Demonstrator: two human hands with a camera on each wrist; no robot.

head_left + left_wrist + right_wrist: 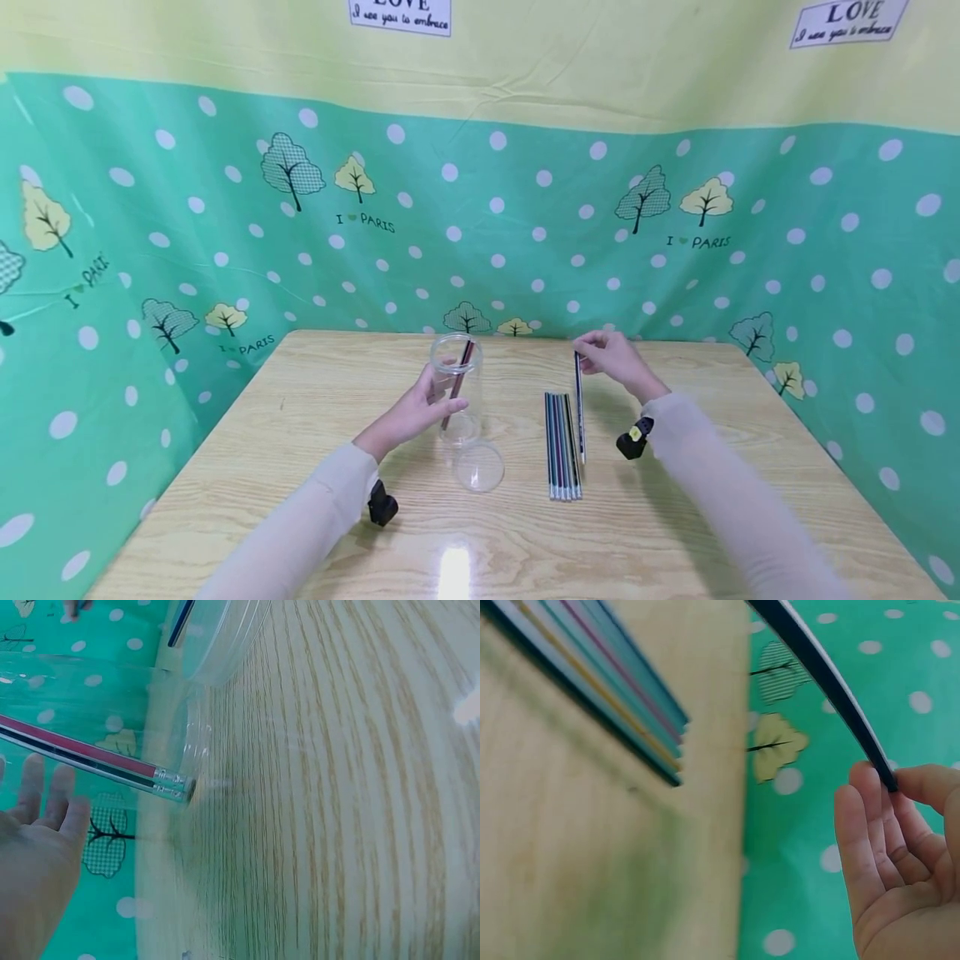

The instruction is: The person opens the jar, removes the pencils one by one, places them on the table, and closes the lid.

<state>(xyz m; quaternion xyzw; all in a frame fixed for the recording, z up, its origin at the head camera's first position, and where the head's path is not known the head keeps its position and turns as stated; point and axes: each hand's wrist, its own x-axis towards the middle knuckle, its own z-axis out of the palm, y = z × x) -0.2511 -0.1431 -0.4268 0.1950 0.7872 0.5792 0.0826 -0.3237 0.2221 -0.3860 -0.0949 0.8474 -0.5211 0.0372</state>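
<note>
My left hand [414,414] holds a clear cylindrical jar [474,400] upright at the middle of the table, thumb in front and fingers behind it. Inside the jar lean a red pencil and a dark pencil [97,759], silver ferrule ends at the bottom. To the right, my right hand [617,363] pinches one end of a dark pencil [579,408] between thumb and fingertips, its length hanging down toward me. Just left of that pencil lies a row of several pencils [561,446], side by side, with their silver ends nearest me.
A round clear lid [480,467] lies in front of the jar, between it and me. The wooden table [330,375] ends at a green and yellow patterned curtain [525,217] at the back. A black wrist camera [382,504] sits under my left sleeve.
</note>
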